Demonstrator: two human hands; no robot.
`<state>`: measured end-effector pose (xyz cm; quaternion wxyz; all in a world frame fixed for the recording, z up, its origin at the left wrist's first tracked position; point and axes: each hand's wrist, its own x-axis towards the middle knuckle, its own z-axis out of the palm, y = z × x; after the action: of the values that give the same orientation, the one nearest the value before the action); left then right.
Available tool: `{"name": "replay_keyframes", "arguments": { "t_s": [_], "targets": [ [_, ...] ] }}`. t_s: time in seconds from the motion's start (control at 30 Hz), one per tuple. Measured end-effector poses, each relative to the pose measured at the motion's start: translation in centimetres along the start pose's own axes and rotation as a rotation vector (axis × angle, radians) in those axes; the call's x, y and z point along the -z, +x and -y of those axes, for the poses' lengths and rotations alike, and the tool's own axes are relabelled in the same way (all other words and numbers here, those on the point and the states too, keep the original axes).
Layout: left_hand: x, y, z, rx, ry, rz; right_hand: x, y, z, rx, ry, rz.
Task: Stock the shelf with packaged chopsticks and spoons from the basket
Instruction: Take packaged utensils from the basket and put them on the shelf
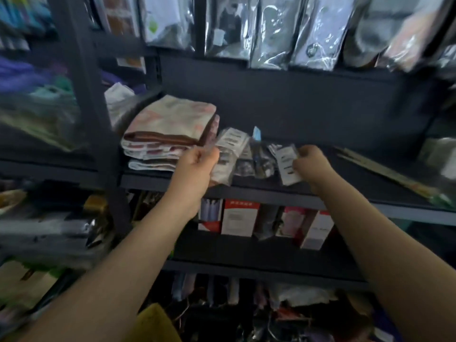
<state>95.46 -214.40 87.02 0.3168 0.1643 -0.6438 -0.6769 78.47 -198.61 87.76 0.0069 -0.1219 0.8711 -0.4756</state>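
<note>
Several clear plastic packets with white label cards [249,159] lie in a row on the dark shelf [271,191] at chest height. My left hand [197,161] grips the leftmost packet [225,154] at its upper edge. My right hand [312,164] pinches the rightmost packet [286,166] by its white card. What the packets contain is blurred. A bundle of long wooden chopsticks [380,169] lies on the same shelf to the right. The basket is out of view.
Folded patterned towels [170,129] are stacked on the shelf just left of the packets. Red and white boxes [239,218] stand on the shelf below. Shiny bagged goods [271,30] hang above. A dark upright post [84,95] stands at the left.
</note>
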Motion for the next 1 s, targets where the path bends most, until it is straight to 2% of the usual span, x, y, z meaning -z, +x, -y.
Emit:
{"name": "replay_keyframes", "arguments": {
  "t_s": [0.17, 0.23, 0.37, 0.43, 0.5, 0.53, 0.6, 0.73, 0.83, 0.9, 1.0],
  "targets": [
    [-4.5, 3.9, 0.8, 0.108, -0.174, -0.067, -1.0, 5.3, 0.1, 0.061, -0.150, 0.024],
    [-5.7, 5.6, 1.3, 0.085, -0.144, -0.114, -1.4, 7.0, 0.0, 0.077, -0.233, 0.034],
    [-6.9, 9.3, 3.7, 0.056, 0.150, -0.194, -1.6, 8.8, -0.5, 0.161, -0.586, 0.045],
    [-6.9, 10.4, 5.0, 0.052, 0.487, -0.128, -1.6, 9.0, -0.9, 0.210, -0.711, 0.085],
    [-6.9, 10.8, 5.7, 0.022, 0.836, -0.052, -1.5, 8.5, -1.2, 0.277, -0.694, 0.110],
    [-6.8, 10.7, 5.8, -0.028, 0.938, -0.029, -1.4, 8.0, -1.3, 0.336, -0.658, 0.102],
    [-6.8, 9.9, 5.5, -0.166, 0.992, -0.013, -1.5, 6.7, -1.4, 0.481, -0.561, 0.073],
    [-4.6, 6.6, 5.7, -0.450, 0.952, 0.021, -2.7, 2.1, -0.7, 0.871, -0.311, 0.057],
    [0.0, 1.8, 6.2, -0.680, 1.148, 0.137, -4.2, -2.7, -0.8, 0.999, -0.221, 0.147],
    [4.4, -1.5, 7.3, -0.693, 1.264, 0.238, -6.1, -6.2, -1.5, 0.981, -0.130, 0.263],
    [11.6, -6.7, 9.8, -0.467, 1.387, 0.317, -11.5, -11.5, -2.9, 0.975, -0.195, 0.592]
  ]
}}
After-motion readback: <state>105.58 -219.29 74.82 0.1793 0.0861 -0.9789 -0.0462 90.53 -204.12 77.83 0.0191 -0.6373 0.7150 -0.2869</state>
